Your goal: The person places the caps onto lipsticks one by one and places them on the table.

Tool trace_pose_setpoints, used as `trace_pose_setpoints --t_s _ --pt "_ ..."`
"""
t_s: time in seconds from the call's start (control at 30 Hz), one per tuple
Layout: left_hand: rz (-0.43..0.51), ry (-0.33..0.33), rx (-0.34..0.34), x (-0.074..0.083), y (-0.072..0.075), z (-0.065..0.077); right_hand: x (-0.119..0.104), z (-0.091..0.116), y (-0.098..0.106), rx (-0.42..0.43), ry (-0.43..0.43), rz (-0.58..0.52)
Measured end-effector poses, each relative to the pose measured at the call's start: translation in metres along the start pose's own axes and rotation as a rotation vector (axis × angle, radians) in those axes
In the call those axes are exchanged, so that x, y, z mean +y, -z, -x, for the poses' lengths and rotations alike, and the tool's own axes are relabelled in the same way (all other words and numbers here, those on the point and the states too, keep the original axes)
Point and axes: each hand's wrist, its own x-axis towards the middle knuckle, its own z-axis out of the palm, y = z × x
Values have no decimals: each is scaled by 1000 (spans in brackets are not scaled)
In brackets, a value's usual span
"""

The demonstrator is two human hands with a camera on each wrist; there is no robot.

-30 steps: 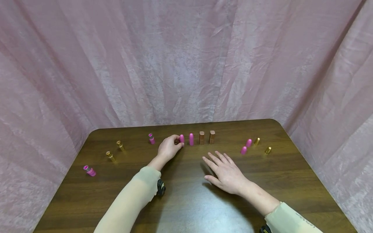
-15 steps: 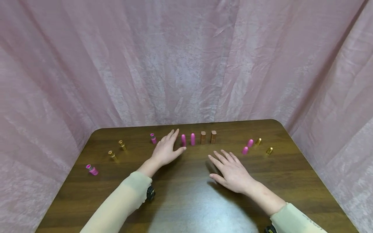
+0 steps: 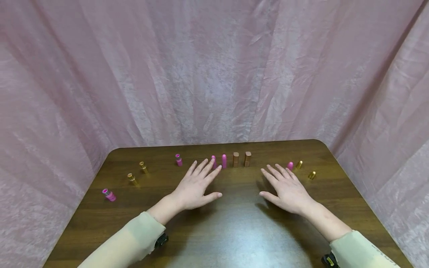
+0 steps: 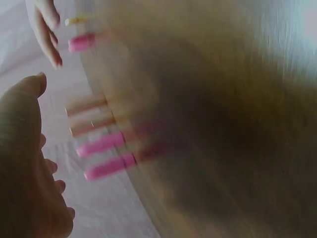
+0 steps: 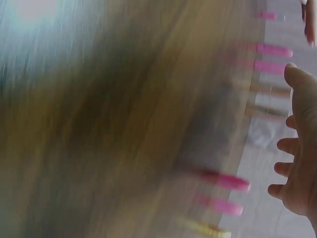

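My left hand (image 3: 194, 186) hovers over the table with fingers straight and spread, holding nothing. Its fingertips overlap a pink round-topped lipstick tube (image 3: 213, 160) in the head view. Another pink lipstick tube (image 3: 224, 161) stands just right of it, followed by two copper square-topped lipstick tubes (image 3: 236, 159), all upright in a row. My right hand (image 3: 289, 190) is likewise spread and holds nothing, close to a pink cap (image 3: 290, 166) and two small gold caps (image 3: 299, 165). A second pink cap, hidden behind it in the head view, shows blurred in the right wrist view.
On the left of the wooden table (image 3: 234, 238) stand two uncapped gold tubes (image 3: 132, 178) and an uncapped pink tube (image 3: 109, 195). Another uncapped pink tube (image 3: 178, 160) is near the back edge. A pink curtain (image 3: 214, 74) hangs behind the table.
My left hand has let go of the leftmost pink lipstick tube in the row, opened, and drawn back toward me. The right hand has moved right, now covering one pink cap.
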Motion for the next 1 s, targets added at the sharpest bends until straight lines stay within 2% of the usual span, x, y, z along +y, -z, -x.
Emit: trace_pose_setpoints --t_s 0.2,0.47,0.67,1.0 --pt "19 -86 -62 31 1 5 31 0 11 -37 -89 -26" --pt "21 -182 -127 69 -4 -2 58 -5 24 -60 -116 -31" --pt "-23 -231 -151 93 -10 -13 65 -10 26 -60 -88 -3" --pt "-28 -241 -212 123 -25 -31 66 -22 22 -101 -98 -25"
